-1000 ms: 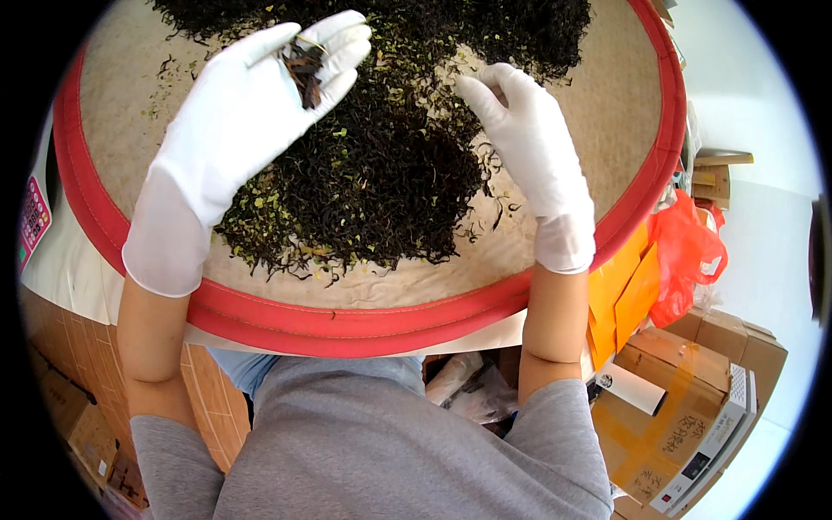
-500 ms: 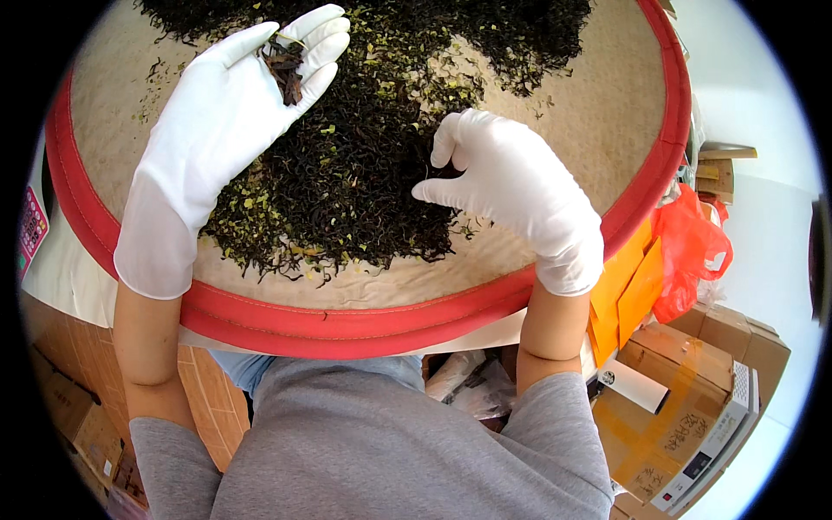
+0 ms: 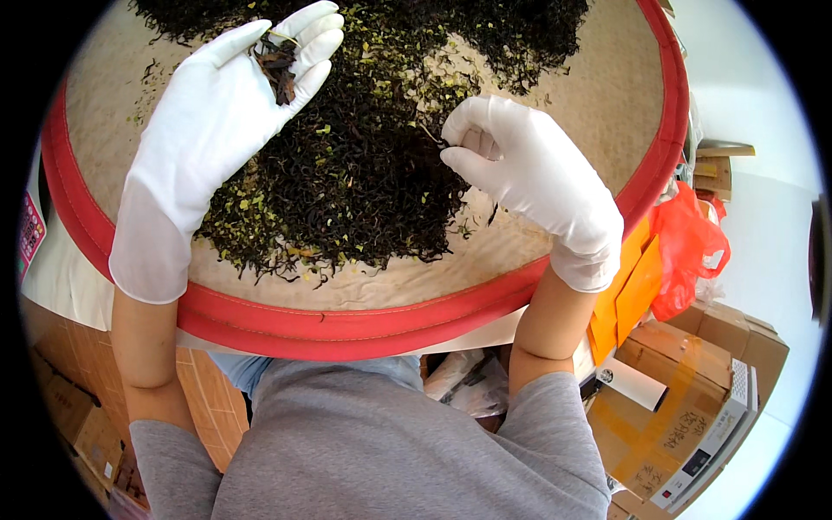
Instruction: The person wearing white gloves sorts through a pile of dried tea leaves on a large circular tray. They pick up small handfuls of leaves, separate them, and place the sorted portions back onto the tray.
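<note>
A heap of dark dried tea leaves (image 3: 364, 165) with yellow-green flecks lies on a round woven tray with a red rim (image 3: 347, 325). My left hand (image 3: 217, 130), in a white glove, is held palm up over the tray's left side. It carries a small clump of picked leaves (image 3: 277, 61) on the fingers. My right hand (image 3: 529, 169), also gloved, hovers over the heap's right edge. Its thumb and fingertips are pinched together on a thin leaf stem (image 3: 431, 137).
Bare woven tray surface (image 3: 598, 95) shows to the right of the heap. Below the tray on the right stand cardboard boxes (image 3: 685, 407), an orange plastic bag (image 3: 689, 251) and orange folders (image 3: 628, 295). More boxes (image 3: 61, 416) sit at the lower left.
My right hand has drawn back from deep in the heap toward its right edge, curled and closed into a pinch. My left hand has stayed in place, palm up with its clump.
</note>
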`<move>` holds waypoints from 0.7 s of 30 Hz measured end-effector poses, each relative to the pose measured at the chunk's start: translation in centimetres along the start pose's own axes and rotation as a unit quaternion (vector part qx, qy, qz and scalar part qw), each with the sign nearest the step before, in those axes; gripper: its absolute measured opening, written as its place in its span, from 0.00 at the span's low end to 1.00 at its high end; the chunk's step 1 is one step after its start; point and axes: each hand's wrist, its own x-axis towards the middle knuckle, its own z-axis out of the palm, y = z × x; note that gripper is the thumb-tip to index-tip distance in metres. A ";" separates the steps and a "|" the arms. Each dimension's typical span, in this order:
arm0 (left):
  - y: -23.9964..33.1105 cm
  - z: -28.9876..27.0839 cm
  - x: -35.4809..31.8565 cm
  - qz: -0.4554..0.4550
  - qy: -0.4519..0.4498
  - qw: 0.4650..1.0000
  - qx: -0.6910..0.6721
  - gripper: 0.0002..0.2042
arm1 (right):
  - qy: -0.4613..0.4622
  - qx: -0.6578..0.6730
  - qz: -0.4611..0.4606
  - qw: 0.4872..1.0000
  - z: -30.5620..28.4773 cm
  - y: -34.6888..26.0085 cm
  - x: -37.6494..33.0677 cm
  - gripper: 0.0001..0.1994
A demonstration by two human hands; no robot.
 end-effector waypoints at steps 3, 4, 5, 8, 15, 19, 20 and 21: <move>-0.5 0.3 0.3 -0.003 0.004 1.000 0.002 0.22 | 0.035 0.046 -0.047 0.997 0.2 0.2 0.0 0.08; -0.8 0.2 0.4 -0.008 -0.006 1.000 0.000 0.21 | 0.051 0.063 -0.065 0.995 0.3 0.2 0.1 0.08; -1.0 0.1 0.5 -0.013 -0.009 1.000 0.021 0.21 | 0.060 0.068 -0.076 0.993 0.3 0.0 0.2 0.08; -2.2 1.0 0.2 -0.015 0.048 0.994 0.095 0.22 | 0.095 0.083 -0.098 0.987 0.6 -0.8 0.8 0.08; -4.5 2.7 0.1 -0.065 0.115 0.977 0.170 0.23 | 0.138 0.110 -0.108 0.978 3.3 -1.6 1.8 0.08; -4.9 3.6 -0.3 -0.061 0.138 0.970 0.192 0.21 | 0.126 0.103 -0.077 0.984 3.7 -1.8 2.0 0.08; -4.9 3.1 -0.2 -0.067 0.131 0.968 0.203 0.20 | 0.127 0.105 -0.070 0.984 3.7 -1.9 2.1 0.08; -5.0 3.1 -0.3 -0.059 0.124 0.967 0.213 0.19 | 0.128 0.107 -0.062 0.984 3.8 -2.0 2.1 0.08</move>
